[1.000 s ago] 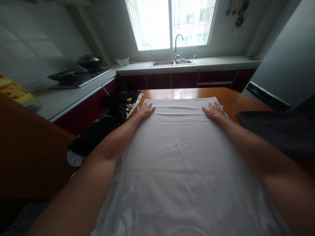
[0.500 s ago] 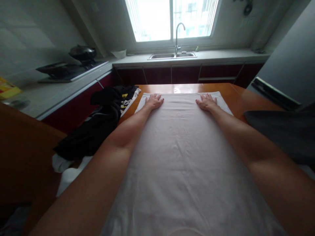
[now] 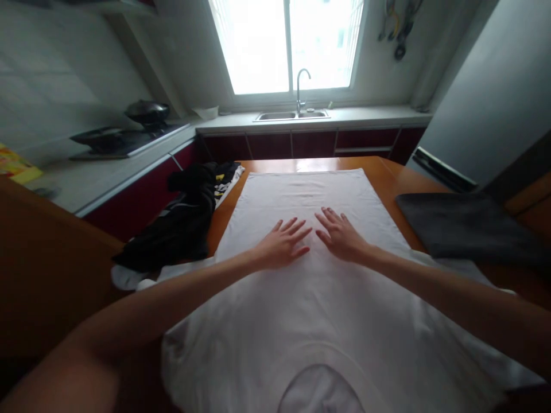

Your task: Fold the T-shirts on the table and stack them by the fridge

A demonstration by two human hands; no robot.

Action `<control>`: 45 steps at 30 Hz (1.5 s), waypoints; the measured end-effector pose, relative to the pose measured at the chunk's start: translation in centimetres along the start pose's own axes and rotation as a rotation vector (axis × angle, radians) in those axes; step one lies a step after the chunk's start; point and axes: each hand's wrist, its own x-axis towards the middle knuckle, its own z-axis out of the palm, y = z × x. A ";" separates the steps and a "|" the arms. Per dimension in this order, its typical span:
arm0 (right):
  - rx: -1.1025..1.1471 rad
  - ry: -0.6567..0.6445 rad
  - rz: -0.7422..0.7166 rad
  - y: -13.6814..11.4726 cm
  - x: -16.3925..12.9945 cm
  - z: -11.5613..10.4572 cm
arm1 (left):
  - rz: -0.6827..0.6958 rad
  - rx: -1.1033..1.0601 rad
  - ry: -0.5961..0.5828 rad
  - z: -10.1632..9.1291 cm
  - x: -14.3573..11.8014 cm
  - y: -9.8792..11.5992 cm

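We've got both hands flat on the white shirt (image 3: pixel 318 287), side by side near the middle of the table (image 3: pixel 387 172). Left hand (image 3: pixel 282 248) & right hand (image 3: pixel 341 235) are open wide, fingers spread, holding nothing, prob. pressing the cloth so it lies smooth. The shirt is laid out long, collar near us, hem at the far edge, only a few soft folds. Black clothes (image 3: pixel 185 221) sit at the left edge, a dark cloth (image 3: pixel 465 229) at the right.
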 end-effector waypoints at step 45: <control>0.014 -0.005 -0.018 -10.4 -18.3 2.2 | 0.090 -0.210 -0.226 -0.6 -15.0 12.6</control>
